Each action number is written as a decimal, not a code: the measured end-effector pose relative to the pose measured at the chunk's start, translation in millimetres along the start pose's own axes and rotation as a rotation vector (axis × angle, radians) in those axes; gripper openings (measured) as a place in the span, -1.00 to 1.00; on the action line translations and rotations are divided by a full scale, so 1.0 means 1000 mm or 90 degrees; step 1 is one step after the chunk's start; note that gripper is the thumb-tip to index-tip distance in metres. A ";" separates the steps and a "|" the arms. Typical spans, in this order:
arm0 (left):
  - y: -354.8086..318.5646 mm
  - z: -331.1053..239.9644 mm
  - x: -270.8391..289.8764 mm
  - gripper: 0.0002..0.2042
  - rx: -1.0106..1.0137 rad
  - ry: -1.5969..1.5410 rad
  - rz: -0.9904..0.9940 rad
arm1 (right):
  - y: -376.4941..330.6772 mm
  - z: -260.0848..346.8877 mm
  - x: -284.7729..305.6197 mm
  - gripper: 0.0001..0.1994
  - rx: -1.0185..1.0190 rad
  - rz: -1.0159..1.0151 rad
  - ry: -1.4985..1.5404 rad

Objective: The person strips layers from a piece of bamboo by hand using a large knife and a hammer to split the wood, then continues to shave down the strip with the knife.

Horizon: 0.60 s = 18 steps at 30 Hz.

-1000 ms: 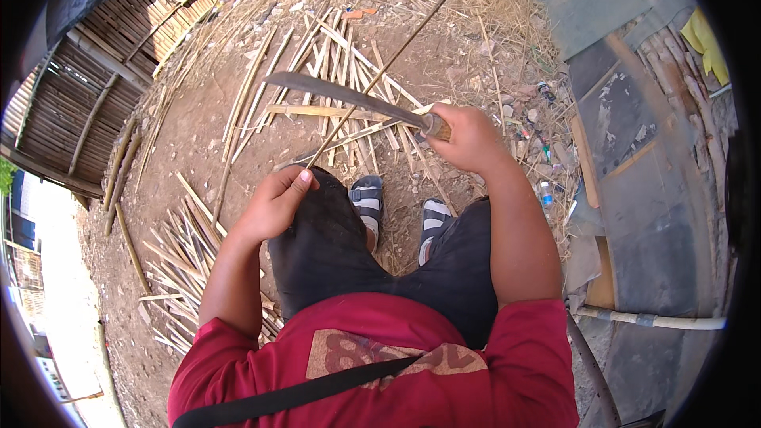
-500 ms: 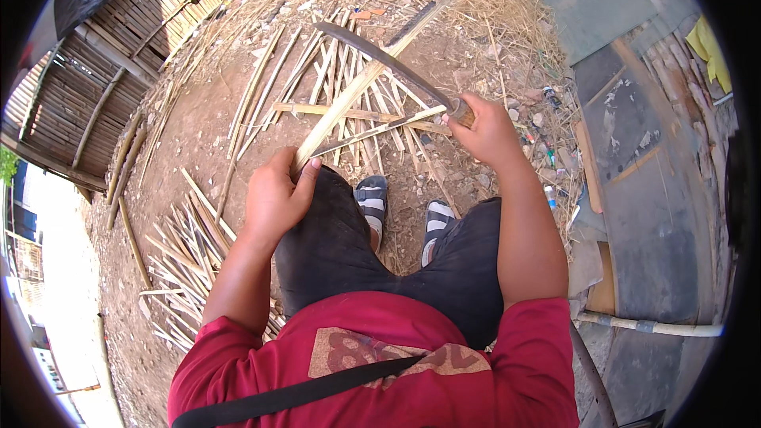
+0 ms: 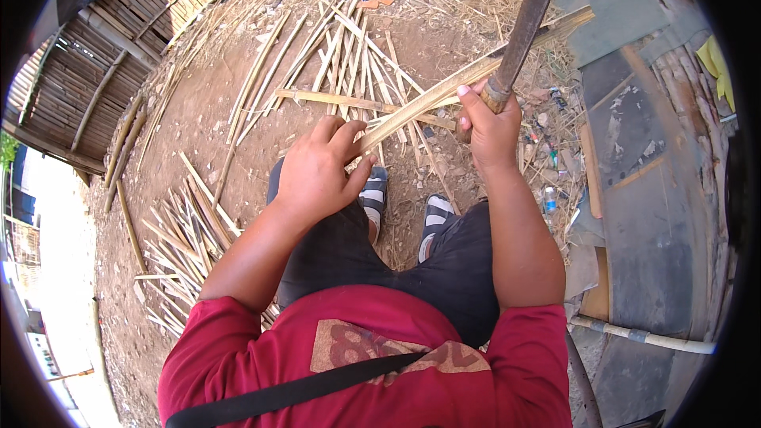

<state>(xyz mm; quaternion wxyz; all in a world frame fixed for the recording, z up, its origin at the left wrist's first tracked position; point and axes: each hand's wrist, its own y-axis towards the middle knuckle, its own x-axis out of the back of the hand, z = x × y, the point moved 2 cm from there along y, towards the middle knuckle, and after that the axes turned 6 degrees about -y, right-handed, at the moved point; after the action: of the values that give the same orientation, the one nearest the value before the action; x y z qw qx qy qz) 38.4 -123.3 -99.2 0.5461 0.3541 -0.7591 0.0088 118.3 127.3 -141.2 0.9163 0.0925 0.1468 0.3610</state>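
A long split bamboo strip (image 3: 424, 105) slants up to the right in front of my knees. My left hand (image 3: 317, 166) is loosely around its near end, which lies between thumb and forefinger. My right hand (image 3: 493, 123) grips the handle of a machete (image 3: 529, 28), whose dark blade points up and away, crossing in front of the strip. The right thumb lies close against the strip; whether it presses on it I cannot tell. Below the strip, another bamboo piece (image 3: 317, 98) lies across several split sticks (image 3: 349, 55) on the ground.
A heap of thin bamboo sticks (image 3: 186, 246) lies to my left. Dark boards (image 3: 634, 190) lean along the right side, near a bamboo pole (image 3: 646, 337). A woven bamboo wall (image 3: 71, 103) stands at the far left. Straw (image 3: 491, 0) and rubble lie ahead.
The machete has swung from pointing left to pointing up and right. The bamboo strip has moved right and lies flatter. My left hand has shifted right, its fingers looser.
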 end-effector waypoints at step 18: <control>-0.145 0.098 0.039 -0.71 0.314 -0.177 0.125 | 0.023 -0.015 0.020 -0.79 -0.044 -0.157 0.055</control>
<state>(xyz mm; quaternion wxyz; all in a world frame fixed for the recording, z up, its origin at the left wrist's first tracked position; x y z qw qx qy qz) 30.8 -291.7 -159.8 0.3306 0.3992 -0.8322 0.1970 112.7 158.9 -153.2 0.9491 0.0264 0.1841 0.2543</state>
